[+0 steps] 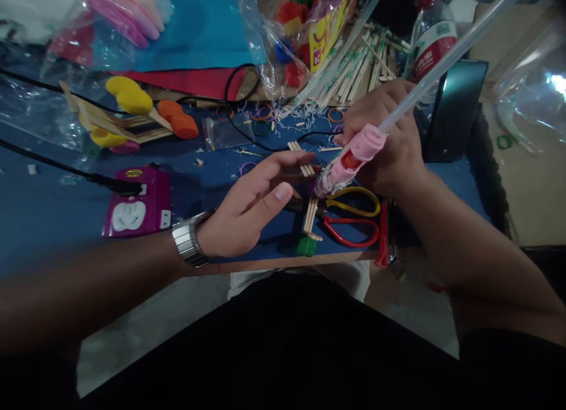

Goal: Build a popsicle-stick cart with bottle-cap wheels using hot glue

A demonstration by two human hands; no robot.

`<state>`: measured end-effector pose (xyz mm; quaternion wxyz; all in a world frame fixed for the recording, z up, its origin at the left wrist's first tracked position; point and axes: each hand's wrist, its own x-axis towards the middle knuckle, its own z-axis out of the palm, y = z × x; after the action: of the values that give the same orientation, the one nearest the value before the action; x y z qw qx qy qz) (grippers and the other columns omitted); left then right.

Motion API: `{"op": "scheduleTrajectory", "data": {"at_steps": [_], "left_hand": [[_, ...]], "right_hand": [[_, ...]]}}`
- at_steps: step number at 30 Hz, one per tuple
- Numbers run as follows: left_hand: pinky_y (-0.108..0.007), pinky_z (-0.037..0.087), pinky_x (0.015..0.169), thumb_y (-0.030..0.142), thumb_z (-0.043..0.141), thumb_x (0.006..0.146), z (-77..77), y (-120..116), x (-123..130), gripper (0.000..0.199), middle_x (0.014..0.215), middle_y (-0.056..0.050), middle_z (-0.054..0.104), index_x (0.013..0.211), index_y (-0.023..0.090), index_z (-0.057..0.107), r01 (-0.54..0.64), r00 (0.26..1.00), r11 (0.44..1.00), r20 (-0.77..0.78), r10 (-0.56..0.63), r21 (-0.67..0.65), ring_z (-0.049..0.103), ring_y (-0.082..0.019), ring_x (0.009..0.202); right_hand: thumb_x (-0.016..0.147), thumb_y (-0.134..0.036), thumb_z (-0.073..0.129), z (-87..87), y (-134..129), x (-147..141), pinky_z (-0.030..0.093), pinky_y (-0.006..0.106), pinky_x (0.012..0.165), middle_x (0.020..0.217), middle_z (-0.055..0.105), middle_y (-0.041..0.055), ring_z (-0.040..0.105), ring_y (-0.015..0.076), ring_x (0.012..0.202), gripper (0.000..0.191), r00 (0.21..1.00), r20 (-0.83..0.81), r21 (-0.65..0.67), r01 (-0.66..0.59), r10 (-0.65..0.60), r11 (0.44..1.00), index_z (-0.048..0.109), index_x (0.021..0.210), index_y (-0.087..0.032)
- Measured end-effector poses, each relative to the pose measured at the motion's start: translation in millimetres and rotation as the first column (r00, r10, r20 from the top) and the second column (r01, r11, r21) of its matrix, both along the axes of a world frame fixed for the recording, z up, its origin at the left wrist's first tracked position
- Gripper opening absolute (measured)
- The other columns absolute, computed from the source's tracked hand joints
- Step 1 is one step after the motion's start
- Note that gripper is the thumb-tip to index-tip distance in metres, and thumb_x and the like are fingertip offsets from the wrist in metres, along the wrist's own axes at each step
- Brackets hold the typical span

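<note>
My right hand (393,136) is wrapped round a pink hot glue gun (360,154), its nozzle end tilted down to the left. A long clear glue stick (446,59) runs out of its back toward the upper right. Strings of glue cling to the nozzle end. Beside that tip, my left hand (247,207) is open, thumb and fingers apart; its fingertips are partly hidden behind the sticks. A small construction of wooden sticks (311,215) stands between the hands, with a green piece (306,246) at its near end. Scissors (354,215) with yellow and red handles lie under the gun.
A purple power strip (139,201) with a black plug lies left. Behind it sits a stick frame with yellow and orange pieces (132,101). A stick pile (349,74), bottle (435,39) and dark phone-like slab (457,109) stand at the back right. A black cable (227,92) crosses the table.
</note>
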<state>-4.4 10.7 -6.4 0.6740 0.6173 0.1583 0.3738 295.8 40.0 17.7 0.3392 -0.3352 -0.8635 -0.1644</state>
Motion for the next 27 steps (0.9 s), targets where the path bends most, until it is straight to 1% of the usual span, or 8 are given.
{"op": "scheduleTrajectory", "data": {"at_steps": [4, 8, 10, 12, 16, 19, 23, 27], "left_hand": [[-0.058, 0.074, 0.110, 0.053, 0.067, 0.117, -2.3, 1.4, -0.2, 0.051, 0.172, -0.010, 0.069, 0.165, 0.037, 0.069, 0.005, 1.000, 0.997, 0.017, -0.006, 0.073, 0.067, -0.045, 0.160], [-0.056, 0.074, 0.109, 0.054, 0.068, 0.116, -1.4, 1.0, -0.5, 0.052, 0.168, -0.012, 0.072, 0.164, 0.033, 0.070, -0.001, 1.000, 0.999, 0.003, 0.001, 0.045, 0.067, -0.045, 0.160], [-0.058, 0.074, 0.110, 0.051, 0.066, 0.117, -0.6, 0.7, -0.7, 0.049, 0.167, -0.010, 0.073, 0.164, 0.035, 0.070, -0.002, 1.000, 0.999, -0.009, 0.002, 0.035, 0.068, -0.045, 0.159], [-0.059, 0.074, 0.111, 0.051, 0.064, 0.118, -0.7, 0.9, -0.6, 0.048, 0.168, -0.009, 0.072, 0.164, 0.037, 0.069, 0.006, 1.000, 0.999, -0.010, -0.005, 0.054, 0.068, -0.044, 0.159], [-0.060, 0.074, 0.110, 0.052, 0.063, 0.119, -2.0, 1.6, 0.0, 0.049, 0.171, -0.011, 0.070, 0.166, 0.036, 0.068, 0.013, 1.000, 0.995, 0.024, -0.015, 0.095, 0.069, -0.045, 0.157], [-0.061, 0.073, 0.112, 0.050, 0.065, 0.118, -0.4, 0.4, -0.2, 0.047, 0.169, -0.010, 0.071, 0.164, 0.037, 0.070, 0.011, 1.000, 0.999, 0.016, -0.012, 0.038, 0.068, -0.045, 0.159], [-0.063, 0.071, 0.118, 0.051, 0.070, 0.116, 3.9, -1.9, -1.6, 0.047, 0.168, -0.007, 0.072, 0.161, 0.036, 0.073, -0.009, 1.000, 0.999, -0.029, 0.008, -0.033, 0.064, -0.045, 0.163], [-0.060, 0.074, 0.113, 0.050, 0.066, 0.118, 4.0, -1.6, -1.5, 0.046, 0.170, -0.006, 0.071, 0.162, 0.038, 0.071, -0.001, 1.000, 1.000, -0.025, 0.000, -0.009, 0.065, -0.044, 0.163]], "right_hand": [[0.120, -0.036, 0.055, -0.8, 1.3, 1.9, 0.054, 0.053, 0.095, 0.113, 0.072, 0.0013, 0.071, 0.0272, 0.109, 0.016, 1.000, 0.018, 0.021, -0.014, 0.014, 1.000, 0.058, 0.108, -0.027], [0.119, -0.033, 0.055, -0.1, 1.4, 2.3, 0.054, 0.055, 0.094, 0.111, 0.072, 0.0018, 0.071, 0.0273, 0.106, 0.013, 1.000, 0.006, 0.014, -0.004, 0.004, 1.000, 0.059, 0.108, -0.027], [0.118, -0.032, 0.055, 0.6, 1.1, 1.7, 0.054, 0.055, 0.095, 0.111, 0.072, 0.0016, 0.071, 0.0272, 0.107, 0.012, 1.000, 0.001, 0.007, 0.000, 0.000, 1.000, 0.059, 0.108, -0.028], [0.117, -0.029, 0.055, 1.3, 1.0, 1.4, 0.055, 0.054, 0.094, 0.111, 0.072, 0.0017, 0.070, 0.0270, 0.107, 0.008, 1.000, 0.011, 0.011, -0.003, 0.003, 1.000, 0.059, 0.110, -0.028], [0.118, -0.028, 0.053, 2.4, 1.9, 2.3, 0.055, 0.053, 0.094, 0.110, 0.070, 0.0020, 0.069, 0.0264, 0.106, 0.008, 1.000, 0.023, 0.011, -0.011, 0.011, 1.000, 0.061, 0.113, -0.028], [0.118, -0.028, 0.054, 3.7, 2.1, 2.8, 0.055, 0.052, 0.092, 0.109, 0.069, 0.0008, 0.069, 0.0250, 0.105, 0.009, 1.000, 0.024, 0.014, -0.020, 0.019, 1.000, 0.062, 0.114, -0.028], [0.117, -0.025, 0.053, 5.1, 0.6, 1.0, 0.053, 0.053, 0.091, 0.107, 0.070, 0.0019, 0.070, 0.0268, 0.104, 0.010, 1.000, 0.010, 0.011, 0.001, -0.001, 1.000, 0.058, 0.109, -0.028], [0.117, -0.025, 0.052, 5.1, -0.1, 0.0, 0.052, 0.053, 0.093, 0.109, 0.071, 0.0016, 0.070, 0.0263, 0.104, 0.012, 1.000, 0.002, -0.001, -0.006, 0.006, 1.000, 0.059, 0.109, -0.029]]}}
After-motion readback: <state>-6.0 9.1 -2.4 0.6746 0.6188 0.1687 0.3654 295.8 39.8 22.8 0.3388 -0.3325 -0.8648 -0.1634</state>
